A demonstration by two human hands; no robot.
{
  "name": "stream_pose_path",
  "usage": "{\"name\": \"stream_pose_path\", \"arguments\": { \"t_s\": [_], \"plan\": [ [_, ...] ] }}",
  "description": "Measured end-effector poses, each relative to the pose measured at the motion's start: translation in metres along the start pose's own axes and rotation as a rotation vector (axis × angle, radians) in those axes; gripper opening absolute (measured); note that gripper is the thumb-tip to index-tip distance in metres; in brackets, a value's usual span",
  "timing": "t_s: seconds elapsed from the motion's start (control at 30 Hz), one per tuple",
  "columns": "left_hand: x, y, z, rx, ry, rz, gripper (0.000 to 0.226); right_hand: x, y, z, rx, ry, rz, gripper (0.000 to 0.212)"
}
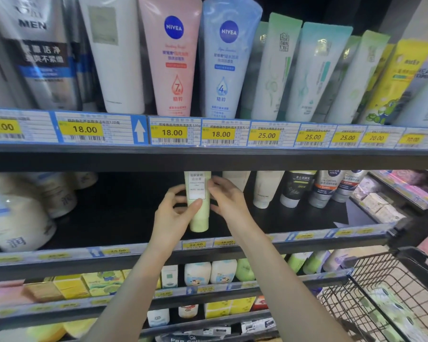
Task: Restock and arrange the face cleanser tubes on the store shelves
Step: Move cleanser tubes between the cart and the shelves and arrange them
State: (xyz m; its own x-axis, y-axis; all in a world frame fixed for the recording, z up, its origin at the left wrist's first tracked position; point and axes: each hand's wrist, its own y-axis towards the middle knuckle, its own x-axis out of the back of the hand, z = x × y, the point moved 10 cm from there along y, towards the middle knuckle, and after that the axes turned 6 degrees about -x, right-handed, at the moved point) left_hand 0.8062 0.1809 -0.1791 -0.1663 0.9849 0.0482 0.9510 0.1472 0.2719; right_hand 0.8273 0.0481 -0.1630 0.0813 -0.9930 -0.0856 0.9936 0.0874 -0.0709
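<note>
The pale green tube (199, 213) looks like smooth, satin plastic with a paper-like white label. The shelf (114, 206) beneath is matt black (apparently painted metal); the basket (381, 292) is black wire.

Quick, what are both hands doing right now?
Left hand: holds the green tube, thumb across its front.
Right hand: fingers curled at the tube's right side, touching it.
</note>
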Motion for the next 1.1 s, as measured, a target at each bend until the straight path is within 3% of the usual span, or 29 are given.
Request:
{"name": "stream_pose_path", "arguments": {
  "t_s": [0.33,0.47,0.57,0.67,0.8,1.1],
  "plan": [
    [0.003,0.002,0.002,0.019,0.058,-0.004,0.042,-0.006,0.006,0.001,0.034,-0.004,0.004,0.016],
    [0.016,-0.005,-0.011,-0.091,0.365,0.016,0.039,-0.003,0.01,0.001,0.087,-0.083,-0.049,0.007],
    [0.028,-0.022,-0.025,-0.32,0.811,-0.001,0.033,0.002,0.015,0.008,0.168,-0.19,-0.101,0.012],
    [0.036,-0.039,-0.026,-0.53,1.096,-0.094,0.021,0.005,0.024,0.007,0.173,-0.242,-0.146,0.02],
    [0.041,-0.048,-0.022,-0.591,1.21,-0.144,0.038,0.009,0.038,0.001,0.135,-0.261,-0.18,0.024],
    [0.036,-0.053,-0.019,-0.657,1.287,-0.17,0.038,0.012,0.053,-0.011,0.112,-0.318,-0.232,0.029]
  ]
}}
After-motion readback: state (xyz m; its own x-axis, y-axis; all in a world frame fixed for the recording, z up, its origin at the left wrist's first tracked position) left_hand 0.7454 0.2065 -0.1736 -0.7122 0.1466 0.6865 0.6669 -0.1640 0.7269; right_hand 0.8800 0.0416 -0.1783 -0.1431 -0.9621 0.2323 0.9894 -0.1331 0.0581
